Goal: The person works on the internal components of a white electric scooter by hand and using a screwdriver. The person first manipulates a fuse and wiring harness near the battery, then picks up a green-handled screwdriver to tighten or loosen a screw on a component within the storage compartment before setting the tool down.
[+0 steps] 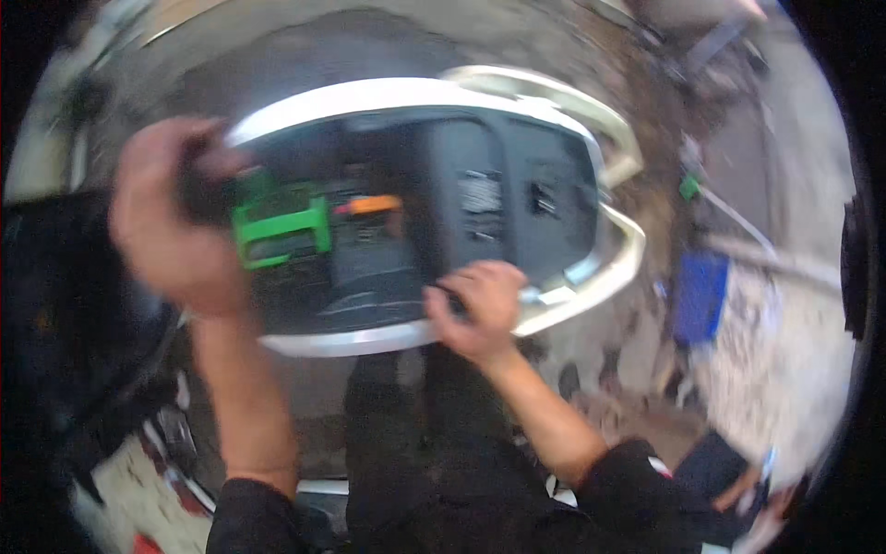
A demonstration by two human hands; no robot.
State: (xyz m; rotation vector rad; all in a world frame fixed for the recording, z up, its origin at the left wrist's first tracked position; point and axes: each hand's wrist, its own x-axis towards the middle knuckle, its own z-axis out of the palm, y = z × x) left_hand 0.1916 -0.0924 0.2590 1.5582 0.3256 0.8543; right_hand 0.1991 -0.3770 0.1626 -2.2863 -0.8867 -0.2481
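Note:
A large oval shell with a bright white rim and a dark hollow inside is held in front of me, above my legs. My left hand, blurred, curls round its left end. At the near rim, right of the middle, my right hand is closed with fingers and thumb round the edge. Inside the shell are a green plastic frame close to my left hand and an orange part. Dark flat panels fill its right half. Two cream curved pieces stick out past its right end.
To the left stands a big dark object. A blue container sits on the right, near a pale floor slab. A thin white rod with a green end lies beyond it. The ground ahead is brownish grey.

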